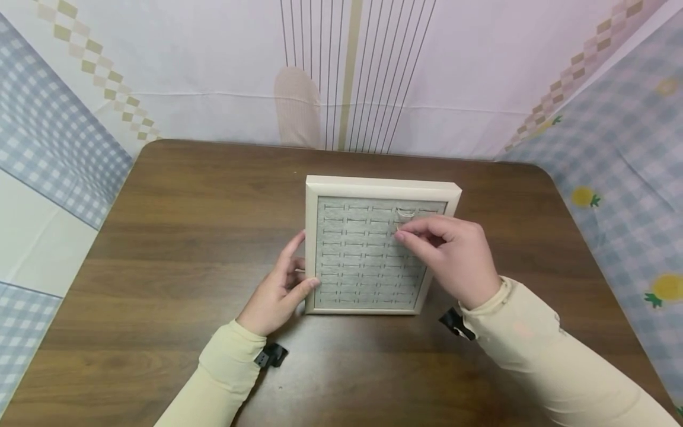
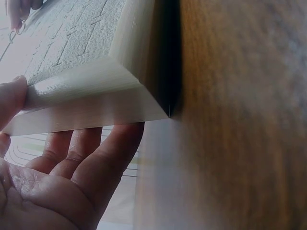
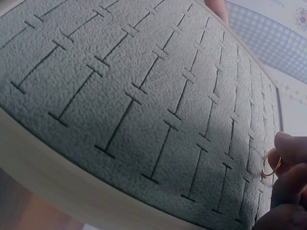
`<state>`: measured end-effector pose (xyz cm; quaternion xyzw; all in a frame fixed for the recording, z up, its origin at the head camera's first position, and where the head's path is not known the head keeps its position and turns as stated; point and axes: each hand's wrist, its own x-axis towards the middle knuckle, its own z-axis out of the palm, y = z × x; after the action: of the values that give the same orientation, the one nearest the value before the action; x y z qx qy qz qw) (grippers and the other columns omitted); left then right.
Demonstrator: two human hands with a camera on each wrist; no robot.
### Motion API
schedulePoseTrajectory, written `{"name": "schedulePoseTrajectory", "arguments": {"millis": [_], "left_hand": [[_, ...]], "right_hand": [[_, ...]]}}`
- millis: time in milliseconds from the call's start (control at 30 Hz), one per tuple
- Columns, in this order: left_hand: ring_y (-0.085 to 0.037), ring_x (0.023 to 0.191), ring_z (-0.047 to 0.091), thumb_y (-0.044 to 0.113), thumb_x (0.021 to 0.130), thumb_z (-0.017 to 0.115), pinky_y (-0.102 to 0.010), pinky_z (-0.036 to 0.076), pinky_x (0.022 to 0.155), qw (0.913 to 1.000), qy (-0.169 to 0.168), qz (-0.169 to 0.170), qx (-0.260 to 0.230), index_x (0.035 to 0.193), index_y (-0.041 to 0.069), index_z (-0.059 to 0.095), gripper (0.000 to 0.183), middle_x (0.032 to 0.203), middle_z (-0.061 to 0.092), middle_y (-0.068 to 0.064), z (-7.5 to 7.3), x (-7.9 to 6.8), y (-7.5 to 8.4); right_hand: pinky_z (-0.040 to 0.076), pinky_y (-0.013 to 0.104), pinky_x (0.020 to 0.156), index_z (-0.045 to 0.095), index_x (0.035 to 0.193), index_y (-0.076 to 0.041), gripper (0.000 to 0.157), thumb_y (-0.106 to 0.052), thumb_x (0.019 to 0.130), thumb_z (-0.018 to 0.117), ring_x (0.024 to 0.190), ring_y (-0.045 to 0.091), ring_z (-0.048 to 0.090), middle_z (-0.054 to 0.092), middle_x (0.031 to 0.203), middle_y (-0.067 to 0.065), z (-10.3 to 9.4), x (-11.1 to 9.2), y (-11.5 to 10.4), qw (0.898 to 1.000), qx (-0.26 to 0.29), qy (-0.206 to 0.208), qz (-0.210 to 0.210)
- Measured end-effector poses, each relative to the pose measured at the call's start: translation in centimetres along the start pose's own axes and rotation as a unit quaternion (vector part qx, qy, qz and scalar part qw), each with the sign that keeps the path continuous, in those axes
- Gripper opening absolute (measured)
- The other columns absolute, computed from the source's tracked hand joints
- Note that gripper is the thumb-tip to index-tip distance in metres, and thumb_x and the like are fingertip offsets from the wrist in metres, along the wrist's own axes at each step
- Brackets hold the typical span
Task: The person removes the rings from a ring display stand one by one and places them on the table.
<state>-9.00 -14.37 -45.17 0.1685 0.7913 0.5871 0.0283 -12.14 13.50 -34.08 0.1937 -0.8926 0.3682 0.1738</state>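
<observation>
A cream-framed ring display board (image 1: pixel 312 237) stands tilted on the table, its grey slotted pad (image 1: pixel 349 261) facing me. My left hand (image 1: pixel 274 296) grips the board's left side, thumb on the front rim and fingers at the side and back. Between thumb and forefinger, my right hand (image 1: pixel 453 255) pinches a gold ring (image 3: pixel 265 165) close against the pad, near the upper right slots. Just above those fingertips, a thin pale band (image 1: pixel 405 213) sits in the top row. The right hand covers part of the board's right side.
The brown wooden table (image 1: pixel 203 237) extends around the board. Behind it hangs a pale patterned cloth (image 1: pixel 213 71), with blue checked cloth (image 1: pixel 635 166) at the sides. A small black device (image 1: pixel 272 354) is at the left wrist, and another black piece (image 1: pixel 456 323) at the right.
</observation>
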Motion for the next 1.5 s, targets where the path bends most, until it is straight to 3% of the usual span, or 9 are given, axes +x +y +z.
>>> {"name": "schedulePoseTrajectory", "arguments": {"millis": [700,900,1367,1500], "left_hand": [[-0.021,0.095,0.068,0.004,0.097,0.065,-0.040,0.057,0.084,1.0000,-0.003,-0.009,-0.003,0.162,0.020,0.010,0.087,0.112,0.066,-0.015,-0.1,0.0,0.2],[-0.022,0.095,0.068,0.004,0.097,0.065,-0.039,0.058,0.084,0.9999,-0.002,-0.012,0.001,0.162,0.020,0.010,0.087,0.112,0.066,-0.015,-0.1,0.0,0.2],[-0.022,0.096,0.068,0.004,0.097,0.065,-0.042,0.057,0.085,0.9999,-0.002,-0.013,0.000,0.162,0.027,0.009,0.088,0.115,0.066,-0.016,-0.1,-0.1,0.1],[-0.022,0.096,0.069,0.003,0.097,0.065,-0.043,0.057,0.085,0.9999,-0.002,-0.010,0.001,0.162,0.027,0.009,0.089,0.115,0.066,-0.016,-0.1,-0.1,0.1]], "right_hand": [[0.044,0.014,0.058,0.081,0.084,-0.014,0.013,-0.004,0.079,0.085,0.063,0.006,0.056,0.073,0.081,-0.009,-0.8,-1.8,0.3,1.000,0.030,-0.005,0.007],[0.045,0.014,0.058,0.081,0.084,-0.017,0.012,-0.006,0.080,0.085,0.061,0.005,0.056,0.072,0.079,-0.011,-1.4,-3.0,0.9,0.999,0.030,-0.002,0.031],[0.039,0.017,0.050,0.081,0.081,-0.017,0.018,0.000,0.077,0.085,0.055,0.004,0.047,0.065,0.070,-0.015,-2.6,-5.2,2.9,0.999,0.019,-0.005,0.026],[0.040,0.017,0.050,0.080,0.079,-0.015,0.013,-0.003,0.078,0.085,0.052,0.005,0.047,0.065,0.068,-0.014,-2.8,-6.0,3.4,0.999,0.013,-0.008,0.046]]}}
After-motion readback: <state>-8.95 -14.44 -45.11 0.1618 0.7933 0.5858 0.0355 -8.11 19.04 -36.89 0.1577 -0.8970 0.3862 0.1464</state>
